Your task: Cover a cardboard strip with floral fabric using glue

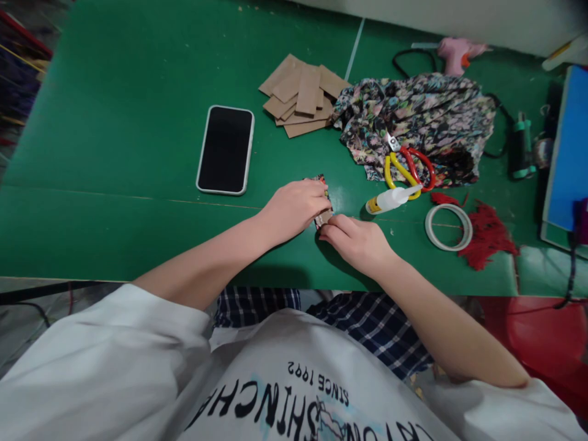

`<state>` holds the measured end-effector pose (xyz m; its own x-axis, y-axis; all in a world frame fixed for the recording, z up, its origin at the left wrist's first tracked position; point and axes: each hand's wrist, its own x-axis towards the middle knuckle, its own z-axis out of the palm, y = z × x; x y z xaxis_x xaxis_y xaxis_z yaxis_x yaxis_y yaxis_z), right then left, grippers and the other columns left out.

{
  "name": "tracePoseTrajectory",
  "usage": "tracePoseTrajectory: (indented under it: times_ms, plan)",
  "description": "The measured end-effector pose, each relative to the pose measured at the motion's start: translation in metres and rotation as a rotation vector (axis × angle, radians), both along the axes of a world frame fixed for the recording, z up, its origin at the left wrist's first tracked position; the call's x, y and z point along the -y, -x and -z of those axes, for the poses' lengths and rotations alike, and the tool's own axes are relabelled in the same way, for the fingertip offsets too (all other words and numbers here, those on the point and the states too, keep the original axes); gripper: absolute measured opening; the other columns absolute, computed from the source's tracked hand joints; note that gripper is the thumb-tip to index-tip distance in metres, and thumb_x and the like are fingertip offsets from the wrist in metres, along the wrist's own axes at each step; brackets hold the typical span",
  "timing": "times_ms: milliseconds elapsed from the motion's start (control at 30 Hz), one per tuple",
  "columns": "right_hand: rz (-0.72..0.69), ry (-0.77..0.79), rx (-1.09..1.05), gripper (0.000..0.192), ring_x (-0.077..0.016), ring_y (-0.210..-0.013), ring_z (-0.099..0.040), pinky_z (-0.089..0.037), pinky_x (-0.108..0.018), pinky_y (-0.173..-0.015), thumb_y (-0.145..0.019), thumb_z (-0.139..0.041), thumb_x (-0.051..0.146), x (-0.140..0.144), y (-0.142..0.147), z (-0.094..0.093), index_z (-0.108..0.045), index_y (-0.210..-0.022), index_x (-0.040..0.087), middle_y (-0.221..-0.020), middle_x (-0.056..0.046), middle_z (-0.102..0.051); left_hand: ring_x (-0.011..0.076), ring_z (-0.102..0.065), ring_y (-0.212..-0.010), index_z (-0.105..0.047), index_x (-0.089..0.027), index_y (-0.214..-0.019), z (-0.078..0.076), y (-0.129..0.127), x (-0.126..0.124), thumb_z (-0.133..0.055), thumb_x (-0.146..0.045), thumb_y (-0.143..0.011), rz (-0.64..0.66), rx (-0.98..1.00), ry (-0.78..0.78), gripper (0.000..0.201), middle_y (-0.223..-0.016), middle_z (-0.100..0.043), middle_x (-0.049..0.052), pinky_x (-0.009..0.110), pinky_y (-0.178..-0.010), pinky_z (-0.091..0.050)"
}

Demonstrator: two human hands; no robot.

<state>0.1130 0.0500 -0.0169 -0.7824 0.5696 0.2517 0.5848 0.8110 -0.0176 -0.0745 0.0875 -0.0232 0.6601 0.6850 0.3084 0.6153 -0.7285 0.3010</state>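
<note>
Between my hands, near the front of the green table, lies a small cardboard piece (pixel 324 217) with floral fabric along its edges. My left hand (pixel 294 207) grips its far part, fingers covering much of it. The fingertips of my right hand (pixel 353 237) pinch the near end. Just right of them a white glue bottle (pixel 388 200) lies on its side, its nozzle against the yellow and red handles of the snips (pixel 411 165). Crumpled floral fabric (pixel 427 116) spreads behind, partly under the snips.
A phone (pixel 226 150) lies to the left, and stacked cardboard pieces (pixel 303 92) lie farther back. To the right are a tape roll (pixel 430 228), red tassels (pixel 489 236), a green-handled tool (pixel 521 147) and a pink glue gun (pixel 456 55). The green table (pixel 114 135) ends before my body.
</note>
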Motion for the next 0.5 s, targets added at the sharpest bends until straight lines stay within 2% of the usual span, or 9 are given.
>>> tracePoseTrajectory:
  times_ms: [233, 367, 500]
  plan:
    - [0.069, 0.023, -0.043, 0.020, -0.0102, -0.066, -0.050, -0.030, -0.024, -0.050, -0.090, -0.042, 0.026, 0.005, -0.001, 0.007, -0.060, -0.088, 0.018, -0.081, -0.002, -0.060, 0.0199, -0.058, -0.103, -0.068, -0.016, -0.087, 0.000, 0.000, 0.000, -0.041, -0.022, -0.091, -0.004, 0.006, -0.017, 0.028, -0.097, -0.067, 0.008, 0.033, -0.085, -0.048]
    - [0.186, 0.054, -0.129, 0.017, -0.0100, -0.067, -0.052, -0.032, -0.023, -0.050, -0.088, -0.047, 0.029, 0.009, 0.003, 0.005, -0.059, -0.088, 0.018, -0.086, -0.003, -0.059, 0.0201, -0.058, -0.102, -0.068, -0.016, -0.087, 0.000, 0.000, 0.000, -0.041, -0.022, -0.091, 0.005, -0.001, -0.024, 0.027, -0.096, -0.067, 0.007, 0.033, -0.085, -0.048]
    - [0.272, 0.152, -0.179, 0.016, -0.0091, -0.066, -0.051, -0.033, -0.022, -0.049, -0.087, -0.047, 0.028, 0.012, 0.009, -0.001, -0.060, -0.084, 0.018, -0.088, -0.004, -0.057, 0.0203, -0.059, -0.102, -0.068, -0.016, -0.087, 0.000, 0.000, 0.000, -0.042, -0.023, -0.091, 0.006, -0.004, -0.037, 0.027, -0.095, -0.067, 0.007, 0.033, -0.085, -0.048]
